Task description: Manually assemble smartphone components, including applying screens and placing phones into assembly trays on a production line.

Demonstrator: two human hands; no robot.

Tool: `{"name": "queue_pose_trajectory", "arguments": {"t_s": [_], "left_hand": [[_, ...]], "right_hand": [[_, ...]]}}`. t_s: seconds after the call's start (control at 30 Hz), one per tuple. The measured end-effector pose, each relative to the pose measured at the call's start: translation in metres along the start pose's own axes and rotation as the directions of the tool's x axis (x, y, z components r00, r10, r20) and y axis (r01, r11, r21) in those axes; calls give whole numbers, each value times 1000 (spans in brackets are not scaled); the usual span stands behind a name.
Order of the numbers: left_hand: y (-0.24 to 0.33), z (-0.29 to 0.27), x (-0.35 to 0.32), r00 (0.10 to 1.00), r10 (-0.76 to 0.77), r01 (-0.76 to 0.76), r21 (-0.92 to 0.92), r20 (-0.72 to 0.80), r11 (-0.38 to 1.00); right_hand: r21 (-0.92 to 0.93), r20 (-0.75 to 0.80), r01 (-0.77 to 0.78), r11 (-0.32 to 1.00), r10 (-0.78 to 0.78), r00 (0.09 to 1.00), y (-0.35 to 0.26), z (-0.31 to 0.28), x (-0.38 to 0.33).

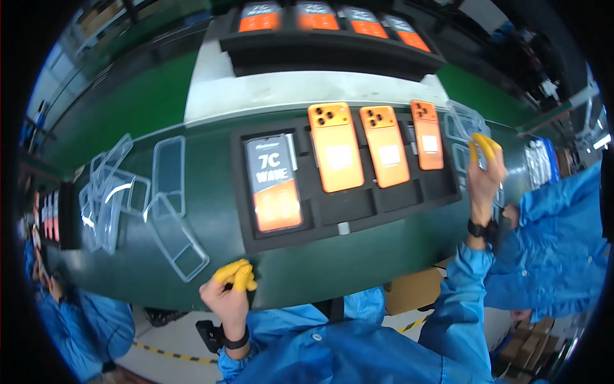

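Observation:
Yellow covers sit on the fingertips of both my hands. My left hand (231, 291) is closed over the near table edge, its fingers curled together; what they hold, if anything, is hidden. Out to the right, my right hand (487, 169) pinches at a clear phone case (465, 118) among other clear cases. Between my hands lies a black foam tray (275, 242). It holds a phone (275, 182) with a printed grey and orange front at left. Three orange phones stand to its right, backs up: one large (336, 150), one middle (385, 150), one at the right end (426, 137).
Loose clear phone cases (109, 198) are heaped at left, with a single case (179, 240) nearer me. Behind the tray, a second black tray (332, 61) with several phones rests on a white surface (281, 86). A co-worker's blue sleeve (556, 198) is close at right.

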State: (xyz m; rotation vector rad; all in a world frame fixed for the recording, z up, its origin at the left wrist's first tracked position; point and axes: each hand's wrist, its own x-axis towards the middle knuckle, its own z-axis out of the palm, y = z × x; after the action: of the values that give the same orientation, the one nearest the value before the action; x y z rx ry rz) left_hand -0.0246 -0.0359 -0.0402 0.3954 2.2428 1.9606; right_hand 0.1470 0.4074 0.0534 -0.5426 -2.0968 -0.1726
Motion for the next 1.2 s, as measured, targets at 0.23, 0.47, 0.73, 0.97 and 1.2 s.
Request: {"name": "queue_pose_trajectory", "arguments": {"t_s": [0.23,0.47,0.73,0.97,1.2], "left_hand": [[25,2,-15,925,-160,267,-287,345,920],[20,-17,-37,675,-360,602,-199,644,773],[12,1,-87,818,-309,464,-239,485,853],[36,8,-51,738,656,-582,344,-159,737],[37,-37,-42,659,507,-752,471,555,462]], "right_hand": [[663,262,317,678,-608,749,-154,-39,-21],[756,130,470,456,-808,575,-192,-1,-45],[714,218,105,692,-362,906,-176,79,-37],[806,126,299,511,-641,757,-190,19,-31],[943,185,64,327,-673,717,-211,9,-35]]}}
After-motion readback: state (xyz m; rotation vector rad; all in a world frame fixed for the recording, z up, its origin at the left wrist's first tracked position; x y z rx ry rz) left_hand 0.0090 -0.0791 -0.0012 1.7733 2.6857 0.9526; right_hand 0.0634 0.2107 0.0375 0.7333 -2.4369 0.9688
